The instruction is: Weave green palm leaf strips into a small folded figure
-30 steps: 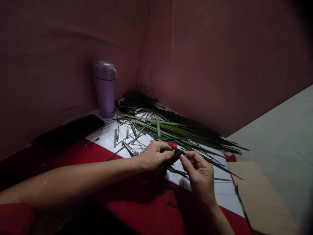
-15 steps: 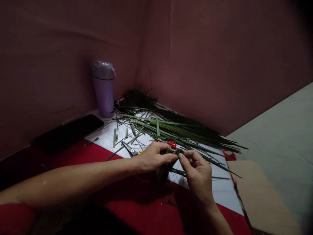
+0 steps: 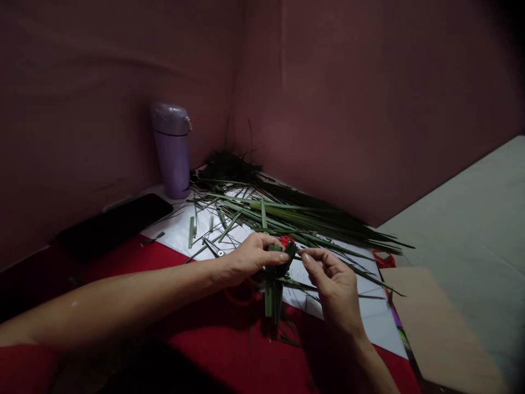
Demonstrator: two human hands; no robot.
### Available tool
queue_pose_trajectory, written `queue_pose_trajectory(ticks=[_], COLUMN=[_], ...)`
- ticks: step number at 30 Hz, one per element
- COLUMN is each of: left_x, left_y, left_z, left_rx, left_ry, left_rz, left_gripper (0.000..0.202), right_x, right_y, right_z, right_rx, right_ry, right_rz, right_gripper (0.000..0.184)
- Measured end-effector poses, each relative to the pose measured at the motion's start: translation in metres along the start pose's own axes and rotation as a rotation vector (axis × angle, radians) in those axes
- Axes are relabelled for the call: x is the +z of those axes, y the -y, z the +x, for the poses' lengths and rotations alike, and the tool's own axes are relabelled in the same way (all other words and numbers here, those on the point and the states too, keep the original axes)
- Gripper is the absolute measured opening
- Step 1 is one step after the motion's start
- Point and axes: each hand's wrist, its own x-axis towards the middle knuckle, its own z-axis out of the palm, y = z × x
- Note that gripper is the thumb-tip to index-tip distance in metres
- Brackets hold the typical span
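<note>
My left hand (image 3: 250,260) is closed round a small folded bundle of green leaf strips (image 3: 274,284), whose ends hang down over the red cloth (image 3: 197,328). My right hand (image 3: 330,279) is just to its right, thumb and forefinger pinched on a thin leaf strand that runs to the bundle's top. Behind both hands lies a pile of long green leaves (image 3: 295,216) on white paper (image 3: 369,323). Red-handled scissors (image 3: 287,239) lie partly hidden behind the bundle.
A purple tumbler (image 3: 172,150) stands in the corner by the dark red walls. A black phone (image 3: 115,221) lies at the left. Small metal snips (image 3: 215,249) and cut leaf bits lie on the paper. A brown cardboard sheet (image 3: 435,323) sits at the right.
My left hand has turned the bundle so its ends hang downward. My right hand has drawn slightly away to the right, keeping a pinch on a thin strand.
</note>
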Motion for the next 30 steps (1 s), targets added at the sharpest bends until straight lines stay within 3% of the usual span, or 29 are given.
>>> queue_pose_trajectory(ticks=[5, 15, 30], left_x=[-0.002, -0.002, -0.003], left_y=[0.001, -0.007, -0.008], left_z=[0.002, 0.001, 0.001], left_rx=[0.049, 0.135, 0.022], left_ry=[0.041, 0.045, 0.097], left_rz=[0.105, 0.282, 0.180], left_gripper=[0.025, 0.014, 0.017], right_x=[0.003, 0.003, 0.001], right_y=[0.000, -0.002, -0.006], right_z=[0.000, 0.002, 0.001], right_rx=[0.029, 0.021, 0.050], right_ry=[0.156, 0.168, 0.186], right_rz=[-0.012, -0.015, 0.005], right_gripper=[0.018, 0.021, 0.018])
